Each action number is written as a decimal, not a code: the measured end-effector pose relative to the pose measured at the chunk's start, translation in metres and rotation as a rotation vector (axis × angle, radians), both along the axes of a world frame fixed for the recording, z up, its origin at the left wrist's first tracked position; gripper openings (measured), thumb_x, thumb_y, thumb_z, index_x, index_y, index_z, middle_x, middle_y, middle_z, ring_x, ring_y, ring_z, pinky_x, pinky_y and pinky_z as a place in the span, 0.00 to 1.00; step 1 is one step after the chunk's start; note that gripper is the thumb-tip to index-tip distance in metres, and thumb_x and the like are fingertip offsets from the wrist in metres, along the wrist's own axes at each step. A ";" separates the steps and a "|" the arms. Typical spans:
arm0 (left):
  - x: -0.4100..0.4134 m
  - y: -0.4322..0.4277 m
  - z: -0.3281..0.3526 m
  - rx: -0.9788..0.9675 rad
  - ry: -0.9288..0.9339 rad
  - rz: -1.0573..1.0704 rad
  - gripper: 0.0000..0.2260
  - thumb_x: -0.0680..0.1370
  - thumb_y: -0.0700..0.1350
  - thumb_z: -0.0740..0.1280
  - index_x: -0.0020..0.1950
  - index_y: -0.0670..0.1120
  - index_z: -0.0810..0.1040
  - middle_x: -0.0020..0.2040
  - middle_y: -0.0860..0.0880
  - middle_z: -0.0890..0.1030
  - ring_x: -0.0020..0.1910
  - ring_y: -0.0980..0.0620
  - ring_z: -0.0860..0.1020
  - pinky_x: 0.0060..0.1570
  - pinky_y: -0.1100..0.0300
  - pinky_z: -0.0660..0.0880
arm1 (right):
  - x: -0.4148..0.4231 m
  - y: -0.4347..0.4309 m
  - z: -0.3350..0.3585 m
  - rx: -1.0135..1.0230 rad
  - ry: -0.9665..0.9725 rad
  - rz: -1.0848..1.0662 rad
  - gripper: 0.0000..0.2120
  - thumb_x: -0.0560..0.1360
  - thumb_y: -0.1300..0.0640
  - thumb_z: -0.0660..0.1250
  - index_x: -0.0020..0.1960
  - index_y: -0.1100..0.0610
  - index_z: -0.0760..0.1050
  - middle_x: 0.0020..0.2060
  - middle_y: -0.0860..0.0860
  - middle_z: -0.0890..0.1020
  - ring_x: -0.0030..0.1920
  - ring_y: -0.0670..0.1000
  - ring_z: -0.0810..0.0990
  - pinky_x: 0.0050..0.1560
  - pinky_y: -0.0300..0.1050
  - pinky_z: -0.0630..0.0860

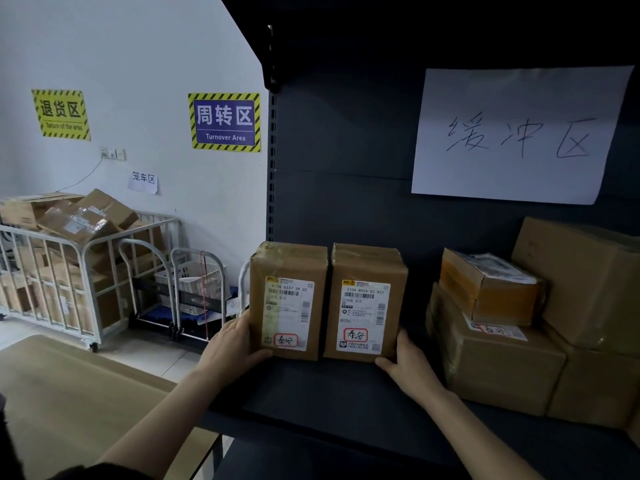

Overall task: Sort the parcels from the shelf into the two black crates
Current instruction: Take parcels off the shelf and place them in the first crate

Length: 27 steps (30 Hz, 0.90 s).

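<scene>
Grip clamped: left hand point(231, 344) and right hand point(406, 362) squeeze left parcel point(289, 299) and right parcel point(367, 303) between them, probably to lift both together.

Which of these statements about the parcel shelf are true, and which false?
1. The left parcel and the right parcel stand upright, side by side, on the shelf. True.
2. The left hand holds the right parcel. False: it holds the left parcel; the right hand holds the right one.
3. A white sheet of paper hangs on the shelf's back panel. True.
4. The blue sign reads "Return Area". False: it reads "Turnover Area".
5. The cage trolley is empty. False: it holds cardboard boxes.
</scene>
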<state>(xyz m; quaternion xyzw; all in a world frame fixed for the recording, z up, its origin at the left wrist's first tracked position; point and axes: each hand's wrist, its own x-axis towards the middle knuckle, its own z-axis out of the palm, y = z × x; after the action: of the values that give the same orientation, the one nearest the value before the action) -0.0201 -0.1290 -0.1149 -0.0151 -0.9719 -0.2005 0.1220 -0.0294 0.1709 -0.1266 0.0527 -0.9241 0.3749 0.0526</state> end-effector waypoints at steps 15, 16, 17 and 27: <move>-0.006 0.006 -0.001 0.483 -0.031 -0.075 0.33 0.68 0.40 0.75 0.70 0.47 0.63 0.61 0.48 0.77 0.62 0.48 0.74 0.63 0.55 0.71 | -0.011 -0.005 -0.001 -0.399 -0.004 0.044 0.33 0.71 0.63 0.71 0.71 0.52 0.60 0.55 0.41 0.75 0.63 0.47 0.73 0.63 0.43 0.69; -0.004 0.006 0.000 0.498 -0.008 -0.085 0.33 0.68 0.40 0.75 0.69 0.47 0.64 0.59 0.49 0.77 0.61 0.49 0.75 0.62 0.54 0.72 | -0.008 -0.005 0.001 -0.406 0.007 0.050 0.32 0.71 0.62 0.71 0.70 0.52 0.61 0.55 0.41 0.75 0.61 0.46 0.73 0.62 0.41 0.68; -0.002 0.006 0.001 0.523 0.013 -0.097 0.32 0.68 0.39 0.75 0.69 0.48 0.66 0.57 0.51 0.78 0.59 0.50 0.76 0.62 0.53 0.73 | -0.005 -0.005 0.002 -0.411 0.024 0.058 0.31 0.72 0.61 0.70 0.70 0.51 0.62 0.55 0.41 0.75 0.61 0.45 0.72 0.61 0.40 0.68; 0.025 0.013 0.017 0.623 0.097 -0.207 0.25 0.68 0.35 0.74 0.51 0.60 0.68 0.50 0.58 0.78 0.48 0.61 0.78 0.43 0.71 0.74 | 0.030 0.000 0.017 -0.406 0.156 0.118 0.31 0.75 0.56 0.67 0.74 0.49 0.57 0.64 0.43 0.72 0.64 0.42 0.70 0.63 0.38 0.66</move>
<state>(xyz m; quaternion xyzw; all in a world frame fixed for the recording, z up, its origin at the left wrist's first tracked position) 0.0050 -0.1164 -0.0976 -0.0854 -0.8501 -0.4987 0.1457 0.0007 0.1710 -0.1094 0.1238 -0.8180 0.5506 0.1116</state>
